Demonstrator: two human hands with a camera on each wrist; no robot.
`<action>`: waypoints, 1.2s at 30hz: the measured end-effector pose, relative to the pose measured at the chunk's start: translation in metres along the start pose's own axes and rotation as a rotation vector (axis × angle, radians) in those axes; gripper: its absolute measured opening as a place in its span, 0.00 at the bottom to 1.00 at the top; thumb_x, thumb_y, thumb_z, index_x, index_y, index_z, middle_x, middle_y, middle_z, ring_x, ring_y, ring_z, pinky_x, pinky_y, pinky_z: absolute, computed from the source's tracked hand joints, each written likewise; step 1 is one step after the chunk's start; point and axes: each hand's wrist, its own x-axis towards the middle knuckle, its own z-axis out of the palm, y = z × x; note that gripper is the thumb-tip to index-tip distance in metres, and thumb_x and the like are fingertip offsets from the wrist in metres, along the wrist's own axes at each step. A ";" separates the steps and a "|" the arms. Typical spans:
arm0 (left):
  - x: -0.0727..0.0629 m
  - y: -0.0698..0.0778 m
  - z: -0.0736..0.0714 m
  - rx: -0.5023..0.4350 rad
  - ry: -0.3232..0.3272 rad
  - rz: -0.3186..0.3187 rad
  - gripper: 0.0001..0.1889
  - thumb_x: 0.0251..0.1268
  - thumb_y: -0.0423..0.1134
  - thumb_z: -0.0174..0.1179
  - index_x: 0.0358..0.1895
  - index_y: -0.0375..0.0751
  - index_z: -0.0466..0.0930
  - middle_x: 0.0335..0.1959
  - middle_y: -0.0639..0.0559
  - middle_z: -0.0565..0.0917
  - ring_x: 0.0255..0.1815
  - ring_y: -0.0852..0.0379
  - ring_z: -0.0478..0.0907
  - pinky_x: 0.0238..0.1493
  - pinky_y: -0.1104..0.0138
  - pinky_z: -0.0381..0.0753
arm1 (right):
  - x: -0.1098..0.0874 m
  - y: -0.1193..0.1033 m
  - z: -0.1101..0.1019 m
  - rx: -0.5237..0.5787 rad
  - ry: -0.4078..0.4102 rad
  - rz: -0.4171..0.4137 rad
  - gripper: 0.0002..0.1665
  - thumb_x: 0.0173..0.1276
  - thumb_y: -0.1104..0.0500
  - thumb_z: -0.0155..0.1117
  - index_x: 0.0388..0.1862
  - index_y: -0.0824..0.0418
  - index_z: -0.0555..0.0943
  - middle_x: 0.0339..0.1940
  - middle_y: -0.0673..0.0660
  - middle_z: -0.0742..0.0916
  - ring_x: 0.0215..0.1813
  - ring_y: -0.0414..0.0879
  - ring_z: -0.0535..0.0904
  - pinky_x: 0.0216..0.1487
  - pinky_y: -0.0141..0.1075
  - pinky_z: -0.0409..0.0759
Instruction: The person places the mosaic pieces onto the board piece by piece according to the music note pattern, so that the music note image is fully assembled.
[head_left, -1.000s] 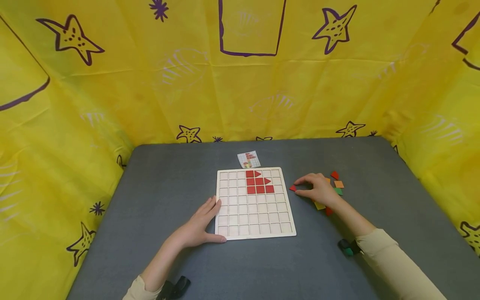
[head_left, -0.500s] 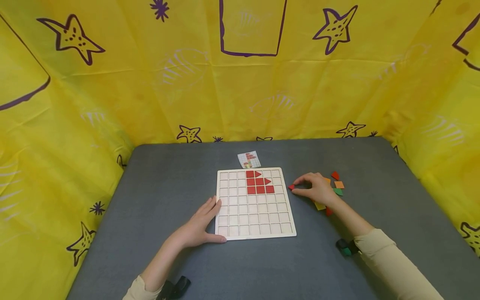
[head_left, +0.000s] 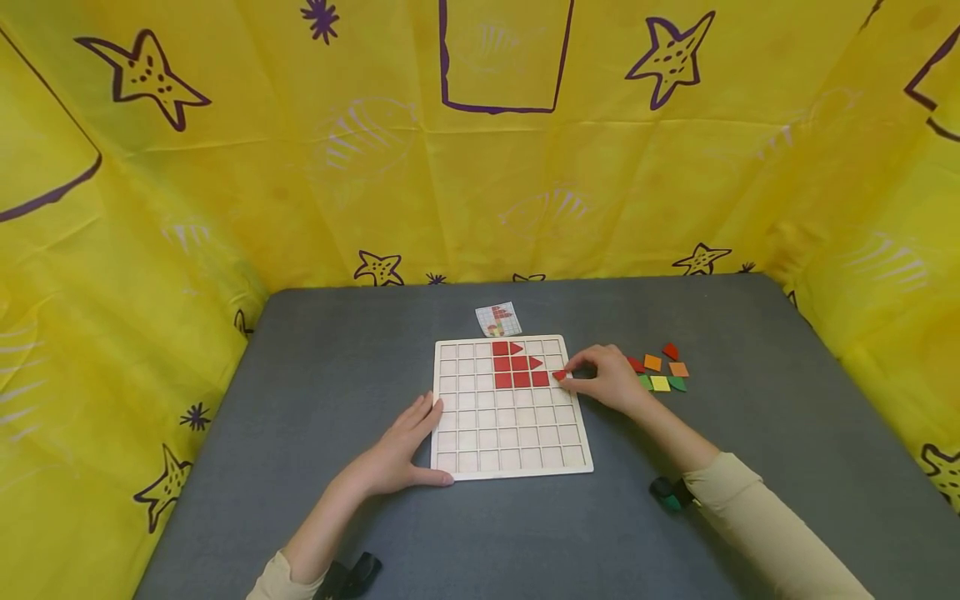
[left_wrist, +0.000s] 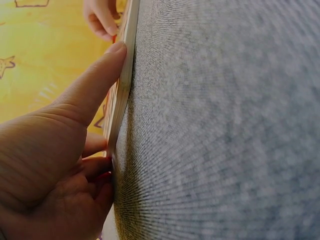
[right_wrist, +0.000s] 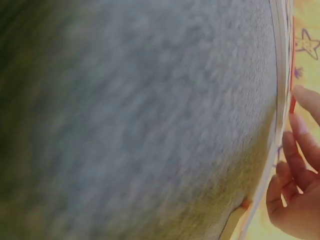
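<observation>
A pale wooden grid board (head_left: 510, 425) lies on the table, with several red squares and two red triangles (head_left: 535, 363) in its upper cells. My left hand (head_left: 397, 450) rests at its lower left corner, fingers along the left side and thumb on the front edge; the left wrist view shows the thumb (left_wrist: 95, 80) against the board's rim (left_wrist: 131, 45). Between thumb and forefinger, my right hand (head_left: 611, 379) pinches a small red tile (head_left: 559, 376) at the board's right column, just right of the red rows. The fingers partly cover this tile, so its full shape is unclear.
Behind the board lies a small printed card (head_left: 498, 319) with a coloured grid pattern. To the right are scattered loose tiles: orange squares (head_left: 652, 363), a yellow square (head_left: 660, 383), green pieces (head_left: 677, 383) and red pieces (head_left: 671, 351). A yellow patterned cloth (head_left: 480, 192) surrounds the table.
My right hand has carried the red tile left, from beside the board to over its right column. Loose tiles behind that hand have come into view. The left hand stays put.
</observation>
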 end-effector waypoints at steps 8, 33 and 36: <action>0.000 0.000 0.000 0.001 0.006 0.008 0.57 0.50 0.56 0.73 0.77 0.34 0.50 0.78 0.37 0.46 0.78 0.39 0.39 0.70 0.41 0.49 | 0.002 -0.009 0.004 -0.047 0.005 0.007 0.13 0.52 0.51 0.79 0.33 0.56 0.87 0.36 0.53 0.86 0.43 0.53 0.72 0.45 0.45 0.69; 0.000 -0.002 0.001 0.002 0.005 0.014 0.57 0.50 0.57 0.73 0.77 0.35 0.49 0.78 0.37 0.45 0.78 0.39 0.39 0.70 0.42 0.50 | -0.002 0.003 -0.006 0.052 -0.018 0.016 0.13 0.57 0.50 0.76 0.39 0.54 0.88 0.41 0.53 0.86 0.48 0.53 0.72 0.51 0.49 0.66; 0.000 -0.002 0.001 0.005 0.000 0.009 0.57 0.50 0.58 0.73 0.77 0.35 0.49 0.78 0.37 0.45 0.78 0.40 0.39 0.70 0.42 0.50 | -0.007 0.012 -0.016 0.077 0.007 0.049 0.14 0.58 0.50 0.75 0.41 0.55 0.88 0.43 0.54 0.86 0.50 0.53 0.72 0.52 0.49 0.66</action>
